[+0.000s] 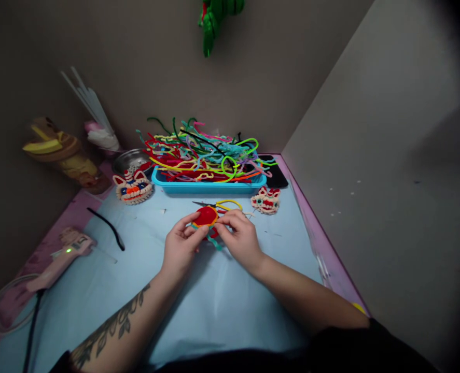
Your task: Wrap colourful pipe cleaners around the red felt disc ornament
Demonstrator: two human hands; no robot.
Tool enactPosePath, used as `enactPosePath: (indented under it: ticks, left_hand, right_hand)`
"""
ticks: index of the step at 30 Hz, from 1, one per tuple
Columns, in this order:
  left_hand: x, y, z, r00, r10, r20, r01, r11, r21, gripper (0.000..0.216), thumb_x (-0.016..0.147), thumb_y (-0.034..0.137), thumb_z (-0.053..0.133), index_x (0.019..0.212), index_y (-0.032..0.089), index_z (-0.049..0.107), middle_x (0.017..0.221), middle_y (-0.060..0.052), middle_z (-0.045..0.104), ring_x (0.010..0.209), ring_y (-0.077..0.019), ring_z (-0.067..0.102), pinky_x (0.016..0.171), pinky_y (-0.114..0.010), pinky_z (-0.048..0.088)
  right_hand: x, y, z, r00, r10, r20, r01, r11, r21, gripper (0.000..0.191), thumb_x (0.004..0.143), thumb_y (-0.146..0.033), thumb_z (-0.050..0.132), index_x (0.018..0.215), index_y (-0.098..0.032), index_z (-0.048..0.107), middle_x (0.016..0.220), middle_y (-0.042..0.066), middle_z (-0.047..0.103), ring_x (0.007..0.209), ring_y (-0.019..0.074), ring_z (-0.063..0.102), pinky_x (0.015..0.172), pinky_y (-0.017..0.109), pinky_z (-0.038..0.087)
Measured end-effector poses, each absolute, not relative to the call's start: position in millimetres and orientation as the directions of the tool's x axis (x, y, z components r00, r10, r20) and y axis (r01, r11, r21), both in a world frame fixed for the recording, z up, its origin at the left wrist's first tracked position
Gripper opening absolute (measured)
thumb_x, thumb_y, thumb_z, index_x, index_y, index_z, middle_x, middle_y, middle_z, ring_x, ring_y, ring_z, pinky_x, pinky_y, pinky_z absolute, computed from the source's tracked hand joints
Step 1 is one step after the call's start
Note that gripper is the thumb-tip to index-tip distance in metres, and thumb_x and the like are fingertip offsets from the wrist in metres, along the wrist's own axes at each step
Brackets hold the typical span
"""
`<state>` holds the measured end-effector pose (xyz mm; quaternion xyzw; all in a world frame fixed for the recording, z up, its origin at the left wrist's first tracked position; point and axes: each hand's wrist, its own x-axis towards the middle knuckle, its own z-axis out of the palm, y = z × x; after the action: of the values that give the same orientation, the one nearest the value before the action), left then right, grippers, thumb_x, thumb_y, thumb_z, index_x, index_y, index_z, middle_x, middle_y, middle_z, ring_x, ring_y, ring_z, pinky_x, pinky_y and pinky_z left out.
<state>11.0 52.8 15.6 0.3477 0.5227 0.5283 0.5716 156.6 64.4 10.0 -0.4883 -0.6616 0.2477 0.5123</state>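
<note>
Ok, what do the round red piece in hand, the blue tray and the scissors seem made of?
Round red piece: perhaps chenille, matte, with a trailing teal strand; too blurred to be sure.
Blue tray: likely moulded plastic, smooth, with rounded corners.
Scissors: probably metal blades, thin and dark; yellow handle likely plastic, evenly coloured.

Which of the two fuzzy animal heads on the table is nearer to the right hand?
The smaller head, right of the yellow-handled scissors, is nearer the right hand; the other, with orange and dark blue, sits beside the metal bowl.
</note>
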Motion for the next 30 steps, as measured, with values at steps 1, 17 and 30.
enactPosePath:
  ticks: [1, 17, 30]
  left_hand:
    - [11.2, 52.8, 15.6, -0.106, 0.968, -0.229, -0.244, 0.198, 0.949, 0.053, 0.064, 0.032, 0.078, 0.109, 0.013, 0.06, 0.049, 0.007, 0.053, 0.039, -0.0027, 0.036, 0.04, -0.015, 0.025]
    - [12.7, 51.2, 12.4, -0.129, 0.97, -0.205, -0.217, 0.174, 0.961, 0.052, 0.064, 0.032, 0.078, 0.109, 0.014, 0.059, 0.052, 0.006, 0.057, 0.039, -0.0026, 0.038, 0.039, -0.014, 0.027]
    - [15.5, 51.3, 19.8, -0.092, 0.964, -0.248, -0.236, 0.221, 0.946, 0.052, 0.058, 0.032, 0.08, 0.103, 0.013, 0.061, 0.05, 0.006, 0.056, 0.038, -0.0037, 0.037, 0.04, -0.017, 0.027]
  right_hand:
    - [155.5, 64.1, 9.6, 0.026, 0.914, 0.405, 0.376, 0.367, -0.851, 0.007, 0.08, -0.02, 0.061, 0.077, -0.023, 0.066, 0.081, 0.003, 0.059, 0.084, 0.0176, 0.059, 0.079, 0.033, 0.049]
    - [150.4, 62.9, 10.9, 0.036, 0.999, 0.028, 0.11, 0.024, -0.994, 0.016, 0.078, -0.031, 0.061, 0.069, -0.02, 0.07, 0.096, 0.006, 0.057, 0.095, 0.0181, 0.058, 0.09, 0.034, 0.045]
    - [151.0, 61.5, 14.5, -0.003, 0.996, 0.084, 0.245, 0.082, -0.966, 0.017, 0.075, -0.023, 0.063, 0.059, -0.02, 0.066, 0.115, 0.008, 0.057, 0.111, 0.0213, 0.055, 0.101, 0.04, 0.038]
